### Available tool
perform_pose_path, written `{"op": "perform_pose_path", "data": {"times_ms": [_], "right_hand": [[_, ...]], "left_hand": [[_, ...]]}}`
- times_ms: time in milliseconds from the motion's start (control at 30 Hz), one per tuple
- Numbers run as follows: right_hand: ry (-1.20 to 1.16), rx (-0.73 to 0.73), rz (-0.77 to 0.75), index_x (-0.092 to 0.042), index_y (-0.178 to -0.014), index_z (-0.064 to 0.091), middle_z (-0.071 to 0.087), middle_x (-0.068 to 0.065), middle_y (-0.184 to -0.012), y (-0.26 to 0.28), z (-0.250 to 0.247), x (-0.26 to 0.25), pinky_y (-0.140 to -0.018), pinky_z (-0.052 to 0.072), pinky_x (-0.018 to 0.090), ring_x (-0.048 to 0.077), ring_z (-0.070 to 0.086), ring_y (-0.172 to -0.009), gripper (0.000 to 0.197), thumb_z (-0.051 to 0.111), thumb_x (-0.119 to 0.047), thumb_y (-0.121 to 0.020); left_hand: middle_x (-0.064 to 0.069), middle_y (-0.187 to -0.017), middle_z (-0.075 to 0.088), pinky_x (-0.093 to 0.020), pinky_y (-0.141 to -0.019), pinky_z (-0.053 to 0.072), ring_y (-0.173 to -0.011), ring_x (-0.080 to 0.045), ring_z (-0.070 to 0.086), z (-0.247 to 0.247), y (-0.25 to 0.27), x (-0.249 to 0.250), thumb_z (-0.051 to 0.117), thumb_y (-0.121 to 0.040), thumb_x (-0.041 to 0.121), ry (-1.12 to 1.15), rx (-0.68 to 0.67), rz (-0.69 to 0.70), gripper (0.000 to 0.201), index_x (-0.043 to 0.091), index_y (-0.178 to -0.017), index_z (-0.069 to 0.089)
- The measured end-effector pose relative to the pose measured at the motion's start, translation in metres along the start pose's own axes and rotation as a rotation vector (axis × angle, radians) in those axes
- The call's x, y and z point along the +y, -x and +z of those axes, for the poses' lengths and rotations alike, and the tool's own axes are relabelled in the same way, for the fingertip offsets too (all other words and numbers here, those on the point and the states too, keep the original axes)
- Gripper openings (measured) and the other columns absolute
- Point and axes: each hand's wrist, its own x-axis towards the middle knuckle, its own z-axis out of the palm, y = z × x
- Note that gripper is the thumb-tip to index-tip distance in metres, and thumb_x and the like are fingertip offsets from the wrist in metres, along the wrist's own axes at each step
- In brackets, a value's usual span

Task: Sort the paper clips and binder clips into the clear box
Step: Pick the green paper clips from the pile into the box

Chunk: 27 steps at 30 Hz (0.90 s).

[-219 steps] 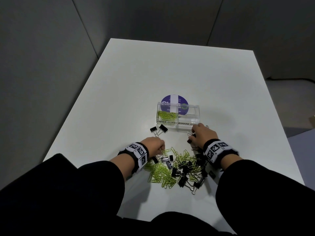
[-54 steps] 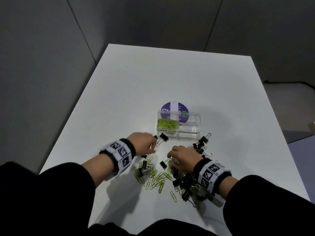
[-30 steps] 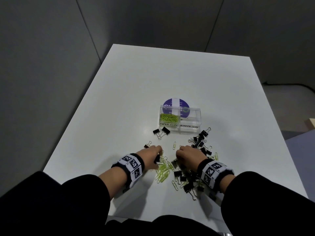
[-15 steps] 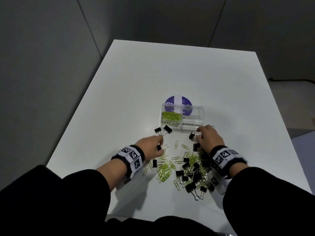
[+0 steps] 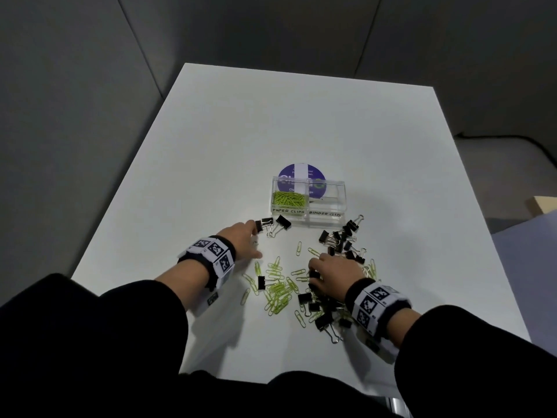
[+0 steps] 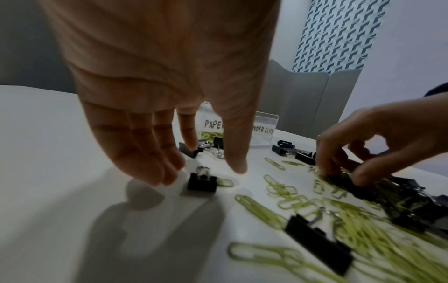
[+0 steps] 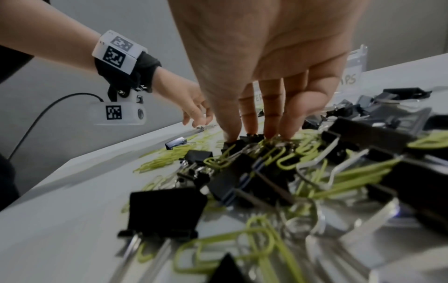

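The clear box (image 5: 340, 193) stands mid-table; its left compartment holds green paper clips (image 5: 288, 199). Loose green paper clips (image 5: 278, 292) and black binder clips (image 5: 324, 318) lie mixed in front of me. More binder clips (image 5: 343, 239) are grouped by the box's right front. My left hand (image 5: 245, 238) has straight fingers (image 6: 169, 153); its index tip touches a binder clip (image 5: 259, 227) left of the box, and it holds nothing. My right hand (image 5: 327, 271) is on the pile, thumb and fingers (image 7: 271, 130) pinching a black binder clip (image 6: 344, 181).
A round purple disc (image 5: 301, 175) lies behind the box. A small binder clip (image 6: 202, 182) sits under my left palm. The white table (image 5: 271, 122) ends close on the left and right. Grey partitions stand beyond it.
My right hand has come back from the box's front to the mixed pile, leaving binder clips grouped near the box. My left hand has reached forward onto the clips left of the box.
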Motion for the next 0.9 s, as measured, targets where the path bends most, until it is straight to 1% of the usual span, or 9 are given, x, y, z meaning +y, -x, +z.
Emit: {"op": "perform_pose_path", "data": {"times_ms": [167, 367, 467, 500, 567, 633, 733, 833, 900], "right_hand": [[-0.03, -0.005, 0.012, -0.016, -0.117, 0.05, 0.053, 0.007, -0.116, 0.004, 0.003, 0.0, -0.073, 0.047, 0.033, 0.027, 0.059, -0.097, 0.031, 0.044, -0.036, -0.094], [-0.175, -0.093, 0.025, -0.016, -0.111, 0.053, 0.055, 0.008, -0.114, -0.001, 0.004, 0.001, -0.082, 0.049, 0.037, 0.026, 0.057, -0.101, 0.023, 0.049, -0.03, -0.093], [-0.198, -0.108, 0.012, -0.017, -0.112, 0.053, 0.056, 0.008, -0.114, -0.003, 0.004, 0.002, -0.084, 0.049, 0.038, 0.026, 0.055, -0.104, 0.022, 0.05, -0.025, -0.093], [-0.193, -0.105, 0.002, -0.017, -0.114, 0.052, 0.056, 0.008, -0.114, -0.003, 0.005, 0.002, -0.085, 0.049, 0.038, 0.026, 0.055, -0.104, 0.023, 0.049, -0.024, -0.093], [-0.162, -0.079, -0.031, -0.019, -0.12, 0.05, 0.057, 0.008, -0.115, -0.004, 0.006, 0.004, -0.084, 0.048, 0.038, 0.027, 0.055, -0.105, 0.026, 0.045, -0.023, -0.094], [-0.132, -0.049, -0.068, -0.021, -0.123, 0.051, 0.056, 0.008, -0.114, -0.004, 0.008, 0.008, -0.082, 0.047, 0.036, 0.028, 0.055, -0.104, 0.03, 0.043, -0.019, -0.094], [-0.084, -0.036, -0.14, -0.023, -0.123, 0.052, 0.052, 0.007, -0.117, -0.004, 0.008, 0.013, -0.077, 0.045, 0.032, 0.027, 0.055, -0.103, 0.038, 0.048, -0.008, -0.089], [-0.026, -0.018, -0.186, -0.022, -0.124, 0.052, 0.048, 0.006, -0.124, -0.004, 0.006, 0.017, -0.079, 0.048, 0.034, 0.026, 0.055, -0.104, 0.037, 0.051, -0.008, -0.09], [-0.011, -0.01, -0.196, -0.021, -0.124, 0.052, 0.048, 0.006, -0.125, -0.004, 0.005, 0.018, -0.079, 0.049, 0.034, 0.025, 0.055, -0.104, 0.034, 0.051, -0.012, -0.091]], "left_hand": [[-0.01, -0.115, 0.059, -0.033, -0.082, 0.047, -0.101, -0.026, 0.058, 0.017, 0.008, 0.001, 0.061, -0.086, 0.026, -0.033, 0.004, 0.022, 0.032, 0.01, -0.112, 0.053], [-0.004, -0.112, 0.061, -0.029, -0.086, 0.047, -0.103, -0.021, 0.058, 0.021, 0.012, 0.012, 0.062, -0.086, 0.025, -0.046, -0.08, 0.13, 0.027, 0.012, -0.109, 0.058], [-0.001, -0.099, 0.058, -0.021, -0.075, 0.042, -0.092, -0.016, 0.054, 0.023, 0.012, 0.024, 0.064, -0.085, 0.025, 0.005, -0.174, 0.207, 0.029, 0.01, -0.11, 0.06], [-0.001, -0.097, 0.057, -0.022, -0.075, 0.042, -0.09, -0.014, 0.052, 0.023, 0.012, 0.028, 0.064, -0.085, 0.025, 0.03, -0.182, 0.225, 0.029, 0.01, -0.11, 0.06], [-0.002, -0.104, 0.059, -0.023, -0.08, 0.044, -0.089, -0.012, 0.051, 0.02, 0.01, 0.034, 0.062, -0.087, 0.026, 0.065, -0.129, 0.248, 0.028, 0.012, -0.111, 0.058], [-0.002, -0.114, 0.058, -0.023, -0.082, 0.045, -0.09, -0.01, 0.051, 0.012, 0.007, 0.037, 0.059, -0.088, 0.03, 0.046, 0.001, 0.262, 0.028, 0.014, -0.111, 0.056], [-0.001, -0.12, 0.054, -0.024, -0.081, 0.045, -0.097, -0.014, 0.055, -0.003, -0.001, 0.038, 0.057, -0.09, 0.031, 0.004, 0.157, 0.224, 0.03, 0.017, -0.116, 0.053], [-0.002, -0.122, 0.051, -0.03, -0.08, 0.048, -0.101, -0.02, 0.056, -0.012, -0.007, 0.037, 0.057, -0.089, 0.03, -0.035, 0.211, 0.189, 0.034, 0.018, -0.12, 0.051], [-0.002, -0.116, 0.053, -0.03, -0.078, 0.049, -0.098, -0.019, 0.056, -0.013, -0.004, 0.035, 0.057, -0.089, 0.028, -0.068, 0.211, 0.223, 0.026, 0.018, -0.112, 0.053]]}}
